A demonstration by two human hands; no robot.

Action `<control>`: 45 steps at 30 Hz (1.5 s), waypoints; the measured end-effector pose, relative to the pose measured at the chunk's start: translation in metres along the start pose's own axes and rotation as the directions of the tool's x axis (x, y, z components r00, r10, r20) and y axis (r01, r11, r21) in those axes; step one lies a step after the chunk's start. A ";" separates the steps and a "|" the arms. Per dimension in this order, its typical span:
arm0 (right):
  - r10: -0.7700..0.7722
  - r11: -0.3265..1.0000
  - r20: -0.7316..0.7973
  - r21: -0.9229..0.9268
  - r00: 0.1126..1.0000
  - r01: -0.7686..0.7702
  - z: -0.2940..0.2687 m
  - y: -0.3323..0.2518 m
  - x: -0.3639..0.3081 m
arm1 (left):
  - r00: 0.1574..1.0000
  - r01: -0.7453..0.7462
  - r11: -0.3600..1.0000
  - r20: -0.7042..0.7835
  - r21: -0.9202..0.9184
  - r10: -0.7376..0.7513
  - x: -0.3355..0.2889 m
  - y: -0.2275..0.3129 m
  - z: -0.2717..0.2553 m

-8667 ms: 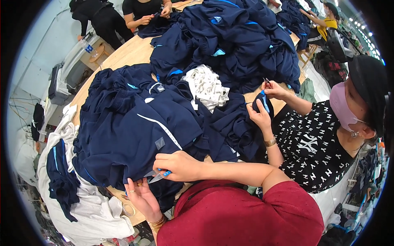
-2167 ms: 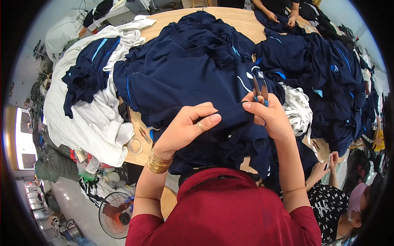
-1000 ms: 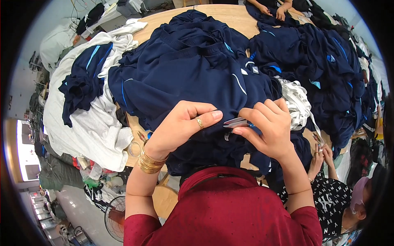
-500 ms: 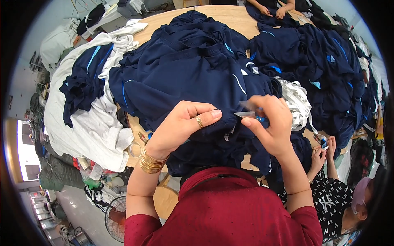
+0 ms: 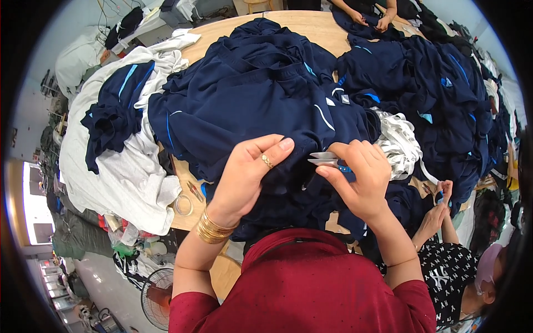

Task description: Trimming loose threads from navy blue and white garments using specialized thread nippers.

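A large heap of navy garments point(image 5: 233, 114) with white and light-blue trim covers the table before me. My left hand point(image 5: 250, 172) is closed at the heap's near edge, pinching the navy fabric between thumb and fingers. Just to its right, my right hand point(image 5: 363, 175) grips thread snips point(image 5: 323, 159) with silver blades and a blue handle. The blades point left toward the pinched cloth, their tips a little apart and short of my left fingers. Whether a thread lies between them is too small to see.
White ribbon-like strips point(image 5: 401, 141) lie tangled right of the heap. Further right is another navy pile point(image 5: 411, 72). At left, a pale cloth point(image 5: 111, 177) drapes the wooden table beside a tape roll point(image 5: 184, 205). Co-workers' hands point(image 5: 436, 213) work at right and far right.
My right hand and the snips have shifted slightly left, and the blades, blurred and spread before, are closer together. My left hand has moved a little left and up with the fabric.
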State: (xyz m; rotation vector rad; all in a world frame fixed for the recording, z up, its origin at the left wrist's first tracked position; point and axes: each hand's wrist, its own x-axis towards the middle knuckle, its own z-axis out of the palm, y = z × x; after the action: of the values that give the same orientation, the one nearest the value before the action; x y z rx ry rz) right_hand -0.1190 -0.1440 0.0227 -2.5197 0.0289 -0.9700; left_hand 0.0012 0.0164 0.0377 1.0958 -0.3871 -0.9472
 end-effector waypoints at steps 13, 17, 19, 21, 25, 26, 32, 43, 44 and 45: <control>0.093 0.994 -0.066 0.071 0.993 -0.088 0.013 -0.006 -0.003 | 0.988 -0.028 0.996 -0.155 -0.088 0.014 -0.007 -0.017 0.016; 0.082 0.995 -0.070 0.059 0.994 -0.078 0.012 -0.007 -0.003 | 0.991 -0.028 0.995 -0.131 -0.091 0.016 -0.008 -0.019 0.012; 0.078 0.996 -0.070 0.054 0.994 -0.074 0.012 -0.007 -0.003 | 0.992 -0.029 0.996 -0.126 -0.087 0.017 -0.008 -0.020 0.012; 0.075 0.996 -0.071 0.049 0.995 -0.072 0.012 -0.007 -0.003 | 0.991 -0.034 0.996 -0.132 -0.079 0.023 -0.008 -0.019 0.013; 0.071 0.997 -0.071 0.030 0.995 -0.069 0.011 -0.007 -0.003 | 0.990 -0.032 0.996 -0.138 -0.078 0.021 -0.008 -0.020 0.014; 0.069 0.997 -0.067 0.022 0.995 -0.068 0.010 -0.007 -0.003 | 0.991 -0.033 0.996 -0.133 -0.080 0.022 -0.008 -0.021 0.013; 0.107 0.991 -0.065 0.093 0.992 -0.101 0.007 -0.004 -0.003 | 0.991 -0.065 0.993 -0.119 -0.098 0.053 -0.009 -0.016 0.009; -0.085 0.996 0.043 0.013 0.995 0.084 -0.004 -0.003 0.001 | 0.995 -0.059 0.998 -0.074 0.036 0.062 -0.007 -0.009 -0.004; -0.106 0.994 0.052 -0.010 0.993 0.107 -0.005 -0.004 0.002 | 0.996 -0.061 0.997 -0.066 0.046 0.064 -0.006 -0.009 -0.004; -0.127 0.991 0.061 -0.033 0.990 0.130 -0.006 -0.004 0.003 | 0.996 -0.063 0.996 -0.057 0.057 0.066 -0.006 -0.009 -0.004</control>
State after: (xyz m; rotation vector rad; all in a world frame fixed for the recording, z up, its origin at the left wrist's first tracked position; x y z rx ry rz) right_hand -0.1207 -0.1432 0.0301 -2.6098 -0.1361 -0.9519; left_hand -0.0037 0.0218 0.0291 1.1523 -0.3996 -0.8495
